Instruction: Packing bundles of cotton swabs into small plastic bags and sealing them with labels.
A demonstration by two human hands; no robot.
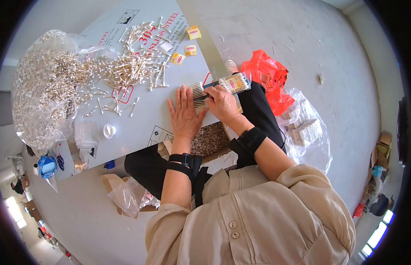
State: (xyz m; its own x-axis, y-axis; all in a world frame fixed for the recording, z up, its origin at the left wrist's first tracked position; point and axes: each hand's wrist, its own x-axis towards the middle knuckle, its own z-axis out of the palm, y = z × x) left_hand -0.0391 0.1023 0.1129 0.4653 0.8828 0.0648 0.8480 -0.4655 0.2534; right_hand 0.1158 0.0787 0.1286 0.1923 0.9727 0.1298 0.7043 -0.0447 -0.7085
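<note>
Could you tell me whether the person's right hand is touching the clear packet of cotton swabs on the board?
Touching. The head view shows the right hand closed around the near end of the clear packet of cotton swabs, its fingers wrapped over it with no gap visible.

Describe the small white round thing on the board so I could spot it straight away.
Start at the big clear bag of cotton swabs on the left of the grey board. Just below its spilled swabs, left of the left hand, lies a small white round cap. It lies alone, the only round piece among thin sticks.
</note>
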